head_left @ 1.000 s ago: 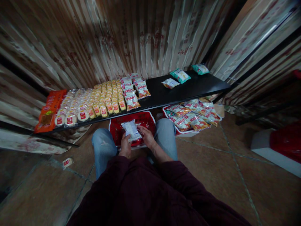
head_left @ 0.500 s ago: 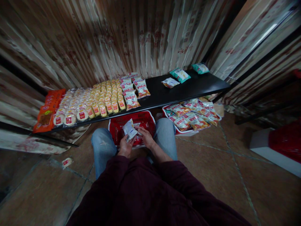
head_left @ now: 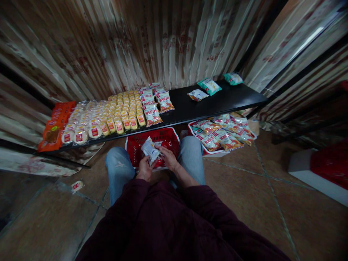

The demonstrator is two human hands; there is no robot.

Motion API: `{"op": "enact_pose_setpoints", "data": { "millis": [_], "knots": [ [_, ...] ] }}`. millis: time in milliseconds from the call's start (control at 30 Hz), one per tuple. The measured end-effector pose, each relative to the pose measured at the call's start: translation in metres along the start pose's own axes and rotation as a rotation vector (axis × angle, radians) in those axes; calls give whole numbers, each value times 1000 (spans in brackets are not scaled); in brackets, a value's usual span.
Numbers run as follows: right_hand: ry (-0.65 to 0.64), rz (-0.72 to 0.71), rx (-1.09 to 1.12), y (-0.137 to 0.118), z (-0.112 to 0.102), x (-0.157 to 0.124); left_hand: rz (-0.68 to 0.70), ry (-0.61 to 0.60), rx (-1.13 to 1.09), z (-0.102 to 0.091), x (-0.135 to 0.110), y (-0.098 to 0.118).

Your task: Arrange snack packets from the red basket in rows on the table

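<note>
A small white-and-blue snack packet [head_left: 150, 149] is held tilted above the red plastic basket [head_left: 175, 135] between my knees. My left hand [head_left: 146, 169] grips the packet's lower end, thumb on top. From the right, my right hand [head_left: 169, 158] has its fingers on the packet's right edge; the exact contact of its thumb is hard to make out. Dim light and the hands hide part of the basket's inside.
A low black shelf [head_left: 190, 108] carries rows of wrapped cakes [head_left: 122, 112], an orange bag [head_left: 56, 127], snack packets [head_left: 152, 114] and green bags [head_left: 209, 86]. A second basket [head_left: 203, 151] full of packets stands right. One wrapped cake [head_left: 77, 186] lies on the floor.
The packet has turned slightly between my hands, its printed face now showing more. My left hand's fingers have shifted a little; both arms stay in place.
</note>
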State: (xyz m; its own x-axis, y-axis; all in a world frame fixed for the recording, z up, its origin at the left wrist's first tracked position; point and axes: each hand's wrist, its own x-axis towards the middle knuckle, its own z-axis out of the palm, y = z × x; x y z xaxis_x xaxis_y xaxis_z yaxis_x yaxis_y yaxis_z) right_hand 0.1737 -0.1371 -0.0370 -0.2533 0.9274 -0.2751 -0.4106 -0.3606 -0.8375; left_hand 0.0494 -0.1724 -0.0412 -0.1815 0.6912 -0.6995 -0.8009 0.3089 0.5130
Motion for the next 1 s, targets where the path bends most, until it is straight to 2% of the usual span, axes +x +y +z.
{"op": "enact_pose_setpoints", "data": {
  "millis": [133,267,400,633,733,833,1000],
  "knots": [
    [100,-57,-62,11,-3,6,16,70,49,0,4,-1],
    [138,-131,-132,20,-6,10,51,100,70,-1,7,-1],
    [156,-162,-231,23,-9,12,84,84,111,-4,8,-2],
    [236,-295,-574,24,-17,14,186,12,238,1,1,-5],
    [250,-294,-535,26,-17,14,232,2,268,4,-3,-6],
    [238,-203,-431,26,-14,14,272,-33,322,7,-7,-5],
    [154,-103,-306,18,-6,8,365,-50,433,9,-9,-7]
  ]
}}
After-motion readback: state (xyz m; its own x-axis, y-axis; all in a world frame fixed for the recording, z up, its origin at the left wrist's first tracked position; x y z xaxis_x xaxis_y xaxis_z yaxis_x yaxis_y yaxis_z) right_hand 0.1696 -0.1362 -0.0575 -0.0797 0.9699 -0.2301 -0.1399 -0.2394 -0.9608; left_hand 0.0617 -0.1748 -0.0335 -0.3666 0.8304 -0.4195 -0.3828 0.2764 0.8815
